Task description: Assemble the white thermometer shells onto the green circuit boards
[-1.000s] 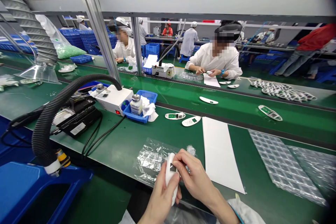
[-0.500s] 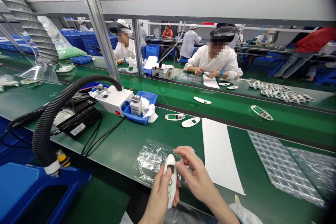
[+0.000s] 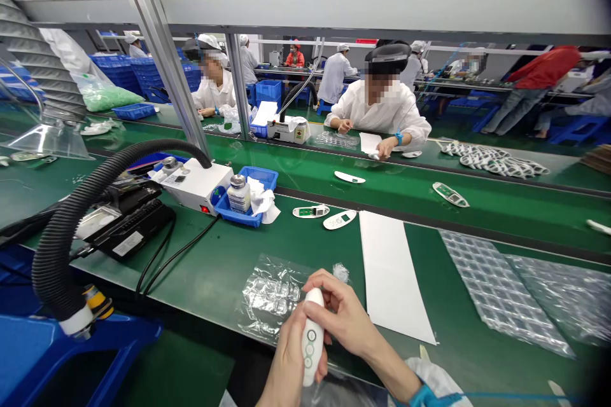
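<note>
A white oval handheld device (image 3: 310, 344) with a column of round button outlines is held upright near the bench's front edge. My left hand (image 3: 287, 350) wraps around its lower part, thumb along the side. The thumb and fingers of my right hand (image 3: 341, 308) close over its upper end, hiding the dark window there. Just behind my hands lies crumpled clear plastic film (image 3: 268, 292). Farther back on the bench are an opened white shell with a green circuit board (image 3: 311, 211) and a matching white cover (image 3: 340, 220).
Right of my hands lie a white paper sheet (image 3: 392, 276) and clear blister trays (image 3: 499, 289). A blue bin (image 3: 260, 179) holds a bottle (image 3: 239, 194) beside a white box (image 3: 198, 184) with a black hose (image 3: 60, 235). Beyond the green belt (image 3: 401, 187) sits a co-worker (image 3: 379, 105).
My right hand has come in from beside the device and closed over its upper end. My view has shifted slightly right. The co-worker's hand has reached toward the belt with a white piece.
</note>
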A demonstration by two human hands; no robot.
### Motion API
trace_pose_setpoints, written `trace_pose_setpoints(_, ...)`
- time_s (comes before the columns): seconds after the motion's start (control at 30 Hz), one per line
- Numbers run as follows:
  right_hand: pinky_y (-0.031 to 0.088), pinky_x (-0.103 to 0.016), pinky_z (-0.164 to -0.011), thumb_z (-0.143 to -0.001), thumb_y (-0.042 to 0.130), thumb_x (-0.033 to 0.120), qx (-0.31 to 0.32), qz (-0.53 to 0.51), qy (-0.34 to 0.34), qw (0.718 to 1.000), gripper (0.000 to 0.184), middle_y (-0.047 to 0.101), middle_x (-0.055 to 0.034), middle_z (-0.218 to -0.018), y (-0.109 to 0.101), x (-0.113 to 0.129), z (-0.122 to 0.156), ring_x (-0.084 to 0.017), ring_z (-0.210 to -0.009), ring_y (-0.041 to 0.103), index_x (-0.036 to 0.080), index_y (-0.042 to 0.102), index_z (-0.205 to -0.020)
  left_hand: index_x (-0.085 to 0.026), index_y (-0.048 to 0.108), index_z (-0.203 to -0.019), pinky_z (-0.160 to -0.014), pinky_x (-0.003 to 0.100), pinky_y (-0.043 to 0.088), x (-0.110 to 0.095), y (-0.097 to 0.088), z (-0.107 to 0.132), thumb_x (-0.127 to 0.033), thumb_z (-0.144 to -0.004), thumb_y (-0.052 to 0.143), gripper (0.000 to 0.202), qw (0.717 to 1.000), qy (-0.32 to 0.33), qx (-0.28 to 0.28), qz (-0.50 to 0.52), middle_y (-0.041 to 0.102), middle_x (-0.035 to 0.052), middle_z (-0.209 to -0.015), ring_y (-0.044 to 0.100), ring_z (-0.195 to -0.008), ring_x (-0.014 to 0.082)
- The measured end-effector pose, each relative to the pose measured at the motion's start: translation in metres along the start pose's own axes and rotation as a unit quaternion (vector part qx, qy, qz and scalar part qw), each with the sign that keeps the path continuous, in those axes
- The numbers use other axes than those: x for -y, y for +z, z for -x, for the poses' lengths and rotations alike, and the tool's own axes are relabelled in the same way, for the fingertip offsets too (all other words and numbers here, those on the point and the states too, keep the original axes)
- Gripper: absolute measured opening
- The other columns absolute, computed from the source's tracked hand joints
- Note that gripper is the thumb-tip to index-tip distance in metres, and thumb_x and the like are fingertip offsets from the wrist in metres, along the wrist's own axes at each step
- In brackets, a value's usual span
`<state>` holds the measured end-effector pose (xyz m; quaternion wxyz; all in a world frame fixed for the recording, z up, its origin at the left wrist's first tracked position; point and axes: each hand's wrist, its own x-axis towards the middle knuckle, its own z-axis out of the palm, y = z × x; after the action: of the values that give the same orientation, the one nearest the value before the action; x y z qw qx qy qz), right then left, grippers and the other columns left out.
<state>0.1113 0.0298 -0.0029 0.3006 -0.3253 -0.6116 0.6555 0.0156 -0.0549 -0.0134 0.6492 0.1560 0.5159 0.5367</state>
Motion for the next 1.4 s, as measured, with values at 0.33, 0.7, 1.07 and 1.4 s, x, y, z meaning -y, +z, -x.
trace_pose_setpoints(0.33,0.034,-0.017,-0.033,-0.088,0.055,0.051,0.007,-0.035,0.051,0.998,0.038,0.058,-0.0012,-0.077,-0.008,-0.01,-0.008,-0.004,-0.037,0.047,0.016,0.067,-0.097,-0.013,0.062,-0.073,-0.039,0.02,0.031,-0.002,0.0,-0.004,-0.062,-0.083,0.044,0.053,0.998,-0.017,0.015,0.053,0.054,-0.0006,-0.041,0.041,-0.036,0.0093)
trace_pose_setpoints(0.7,0.046,-0.022,-0.056,-0.081,0.07,0.036,0.143,-0.142,-0.028,0.979,0.053,0.054,-0.0091,-0.119,-0.021,-0.012,-0.012,-0.009,-0.068,0.052,0.025,0.054,-0.13,-0.014,0.062,-0.077,-0.037,0.021,0.033,-0.007,-0.002,-0.016,-0.067,-0.077,0.05,0.054,0.998,0.024,-0.05,0.042,0.058,0.0002,-0.046,0.045,-0.036,0.0102)
trace_pose_setpoints(1.07,0.045,-0.025,-0.059,-0.083,0.065,0.043,0.114,-0.126,-0.024,0.985,0.048,0.061,-0.008,-0.114,-0.015,-0.003,0.01,-0.007,-0.058,0.053,0.023,0.058,-0.127,-0.011,0.064,-0.07,-0.039,0.019,0.03,0.003,0.001,0.005,-0.061,-0.086,0.041,0.057,0.998,0.044,-0.002,0.051,0.056,0.0019,-0.043,0.043,-0.036,0.0084)
trace_pose_setpoints(1.4,0.035,-0.019,-0.038,-0.086,0.058,0.048,0.014,-0.053,-0.049,0.997,0.035,0.055,0.0034,-0.062,-0.003,-0.009,0.033,-0.007,-0.04,0.045,0.016,0.063,-0.1,-0.011,0.062,-0.069,-0.04,0.02,0.031,0.014,0.02,0.037,-0.064,-0.085,0.043,0.058,0.998,0.053,-0.022,0.032,0.054,0.0008,-0.043,0.045,-0.037,0.0085)
